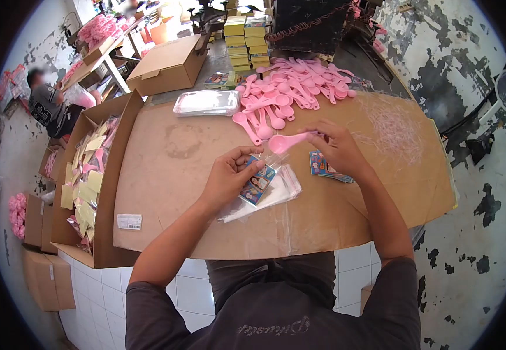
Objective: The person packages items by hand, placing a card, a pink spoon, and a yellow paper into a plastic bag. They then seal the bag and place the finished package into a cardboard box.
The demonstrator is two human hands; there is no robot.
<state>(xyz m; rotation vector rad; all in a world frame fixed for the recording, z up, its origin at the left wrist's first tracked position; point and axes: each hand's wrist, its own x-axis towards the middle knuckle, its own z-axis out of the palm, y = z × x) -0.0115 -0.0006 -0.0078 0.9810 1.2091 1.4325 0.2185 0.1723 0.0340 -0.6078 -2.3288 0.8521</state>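
My left hand (229, 178) is closed on a clear plastic bag that holds a blue printed card (258, 185), above a stack of clear bags (282, 192) on the cardboard-covered table (171, 198). Pinched by its handle in my right hand (337, 149) is a pink spoon (285, 142), its bowl at the upper end of the bag. Beside my right wrist lies a small stack of printed cards (321, 165). A heap of pink spoons (294, 87) spreads beyond both hands.
An open carton (127, 140) of filled bags stands at the left. Behind are a clear plastic case (206, 102), a closed carton (168, 67) and stacked yellow packs (236, 44). Plastic strands (396, 128) lie at the right. Another person (52, 105) sits far left.
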